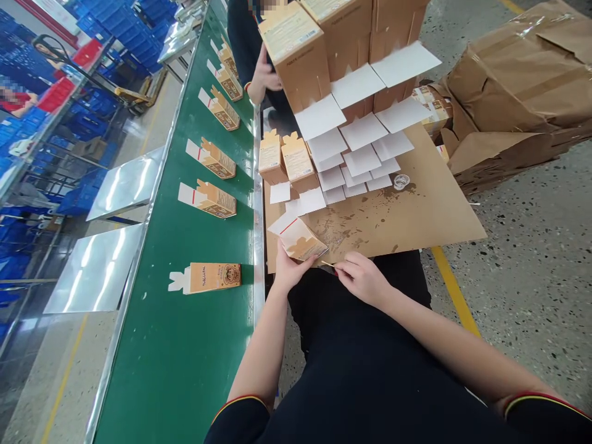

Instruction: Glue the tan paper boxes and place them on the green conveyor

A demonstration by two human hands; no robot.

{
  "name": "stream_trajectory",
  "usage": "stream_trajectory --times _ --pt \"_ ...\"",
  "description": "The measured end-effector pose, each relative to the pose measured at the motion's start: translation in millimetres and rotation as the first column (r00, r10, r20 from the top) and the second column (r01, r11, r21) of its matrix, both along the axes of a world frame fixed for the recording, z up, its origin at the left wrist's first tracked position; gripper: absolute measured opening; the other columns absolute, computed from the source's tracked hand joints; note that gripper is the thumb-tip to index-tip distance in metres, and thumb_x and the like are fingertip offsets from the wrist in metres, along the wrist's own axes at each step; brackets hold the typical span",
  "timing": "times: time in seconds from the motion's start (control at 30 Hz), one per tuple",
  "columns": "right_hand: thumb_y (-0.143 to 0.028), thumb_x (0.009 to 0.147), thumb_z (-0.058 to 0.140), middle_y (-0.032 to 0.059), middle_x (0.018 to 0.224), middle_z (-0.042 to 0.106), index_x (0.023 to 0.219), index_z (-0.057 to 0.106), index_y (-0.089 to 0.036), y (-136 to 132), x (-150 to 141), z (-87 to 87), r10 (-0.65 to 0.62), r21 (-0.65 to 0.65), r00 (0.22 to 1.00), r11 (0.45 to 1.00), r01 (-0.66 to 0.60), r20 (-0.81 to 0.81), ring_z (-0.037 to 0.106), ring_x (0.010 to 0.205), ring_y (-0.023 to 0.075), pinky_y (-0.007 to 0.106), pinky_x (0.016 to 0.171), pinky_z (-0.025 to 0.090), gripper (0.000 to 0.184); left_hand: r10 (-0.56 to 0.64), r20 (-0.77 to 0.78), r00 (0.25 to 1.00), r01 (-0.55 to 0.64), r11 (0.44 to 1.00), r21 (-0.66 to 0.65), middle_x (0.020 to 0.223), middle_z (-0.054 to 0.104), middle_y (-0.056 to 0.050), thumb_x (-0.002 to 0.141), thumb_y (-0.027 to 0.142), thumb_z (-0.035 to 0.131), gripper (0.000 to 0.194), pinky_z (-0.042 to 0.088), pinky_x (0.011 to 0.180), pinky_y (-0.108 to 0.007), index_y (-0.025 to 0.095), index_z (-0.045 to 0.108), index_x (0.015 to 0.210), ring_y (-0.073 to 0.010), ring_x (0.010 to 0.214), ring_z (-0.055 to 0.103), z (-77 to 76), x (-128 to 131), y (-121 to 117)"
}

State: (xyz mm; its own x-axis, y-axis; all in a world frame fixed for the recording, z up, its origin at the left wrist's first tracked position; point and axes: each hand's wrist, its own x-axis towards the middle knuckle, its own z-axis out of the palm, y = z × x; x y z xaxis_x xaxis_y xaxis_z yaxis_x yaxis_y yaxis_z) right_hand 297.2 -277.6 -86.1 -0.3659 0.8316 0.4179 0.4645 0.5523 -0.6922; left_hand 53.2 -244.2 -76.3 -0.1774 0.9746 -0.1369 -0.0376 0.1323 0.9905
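Observation:
My left hand [290,270] is closed around a small printed carton [303,242], which lies tilted at the near edge of the cardboard-topped table. The carton's white flap with a red strip points away from me. Just right of its bottom end, my right hand [361,277] pinches a thin, pale stick [327,264], its tip close to the carton; whether they touch I cannot tell. Beyond my hands, two similar cartons [298,161] stand upright beside a tall stack of brown cartons [305,68] with white flaps sticking out.
A green conveyor belt [185,351] runs along my left, carrying several cartons [215,277] with open flaps. On the cardboard sheet [430,209] are wet spots and a small clear dish [401,181]. A co-worker's hand [264,77] is behind the stack. Large brown wrapped bundles [518,92] sit at right.

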Motion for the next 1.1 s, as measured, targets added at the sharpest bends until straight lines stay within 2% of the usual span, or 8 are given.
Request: stream_trajectory --times 0.17,0.43,0.6,0.73,0.83,1.0,1.03,1.1 --pt "-0.017 0.111 0.061 0.0038 0.082 0.064 0.095 0.079 -0.024 -26.7 38.6 11.4 -0.088 -0.121 0.992 0.99 0.076 -0.094 0.062 0.076 0.0192 0.034 0.074 0.057 0.026 -0.025 -0.194 0.981 0.032 0.999 0.032 0.142 0.075 -0.02 0.064 0.039 0.111 0.091 0.054 0.124 -0.058 0.024 0.062 0.14 -0.0404 0.139 0.074 4.8 6.9 -8.7" --pt "-0.027 0.109 0.066 0.0025 0.076 0.066 0.09 0.083 -0.024 -48.6 52.1 10.9 -0.18 -0.292 0.972 0.947 0.13 -0.151 0.055 0.058 0.0143 0.03 0.053 0.05 0.026 -0.008 -0.204 0.979 0.013 1.0 0.024 0.131 0.079 -0.017 0.065 0.035 0.11 0.08 0.059 0.121 -0.059 0.025 0.065 0.131 -0.0419 0.134 0.076 5.4 19.2 -4.5" --pt "-0.03 0.107 0.07 0.0021 0.072 0.065 0.092 0.085 -0.026 -36.0 59.1 15.2 -0.214 -0.271 0.958 0.95 0.158 -0.191 0.055 0.058 0.0157 0.031 0.053 0.05 0.022 0.24 -0.187 0.953 -0.23 0.97 0.076 0.128 0.08 -0.019 0.062 0.04 0.112 0.079 0.056 0.125 -0.067 0.022 0.07 0.127 -0.0462 0.138 0.075 6.7 6.3 -27.1" --pt "-0.034 0.106 0.072 0.0025 0.071 0.064 0.089 0.085 -0.026 -26.5 68.6 20.4 -0.233 -0.284 0.953 0.943 0.173 -0.195 0.054 0.057 0.0166 0.032 0.051 0.05 0.023 0.628 -0.24 0.74 -0.612 0.777 0.144 0.139 0.079 -0.019 0.064 0.05 0.11 0.085 0.053 0.129 -0.069 0.024 0.066 0.133 -0.0475 0.15 0.068 20.2 -52.7 -73.3" --pt "-0.038 0.107 0.072 0.0031 0.07 0.064 0.088 0.085 -0.026 -17.5 68.1 20.2 -0.202 -0.29 0.96 0.946 0.141 -0.193 0.054 0.057 0.0166 0.033 0.051 0.048 0.026 0.772 -0.263 0.579 -0.741 0.632 0.227 0.162 0.065 -0.019 0.059 0.048 0.112 0.108 0.051 0.132 -0.064 0.029 0.051 0.147 -0.0418 0.16 0.06 25.8 -105.6 -101.0" --pt "-0.037 0.107 0.073 0.0026 0.071 0.066 0.088 0.085 -0.026 -0.7 61.0 20.8 -0.13 -0.269 0.967 0.961 0.069 -0.217 0.055 0.056 0.0159 0.033 0.052 0.048 0.025 0.714 -0.408 0.569 -0.73 0.667 0.148 0.156 0.061 -0.022 0.053 0.047 0.111 0.113 0.049 0.132 -0.062 0.026 0.042 0.14 -0.041 0.156 0.061 15.9 -144.0 -122.0" --pt "-0.038 0.107 0.073 0.0027 0.071 0.066 0.088 0.085 -0.026 1.1 61.9 22.0 -0.129 -0.268 0.967 0.961 0.068 -0.218 0.055 0.056 0.016 0.033 0.052 0.048 0.025 0.725 -0.444 0.527 -0.736 0.651 0.189 0.156 0.06 -0.022 0.054 0.047 0.109 0.112 0.047 0.133 -0.062 0.027 0.041 0.141 -0.0401 0.157 0.06 14.9 -142.5 -126.3" --pt "-0.039 0.107 0.074 0.0028 0.072 0.067 0.088 0.085 -0.026 1.9 67.1 24.7 -0.154 -0.271 0.965 0.958 0.093 -0.213 0.055 0.056 0.0161 0.033 0.052 0.048 0.025 0.794 -0.5 0.347 -0.742 0.558 0.371 0.155 0.055 -0.019 0.061 0.047 0.104 0.104 0.044 0.134 -0.063 0.028 0.04 0.141 -0.0382 0.155 0.058 17.5 -132.8 -134.9"
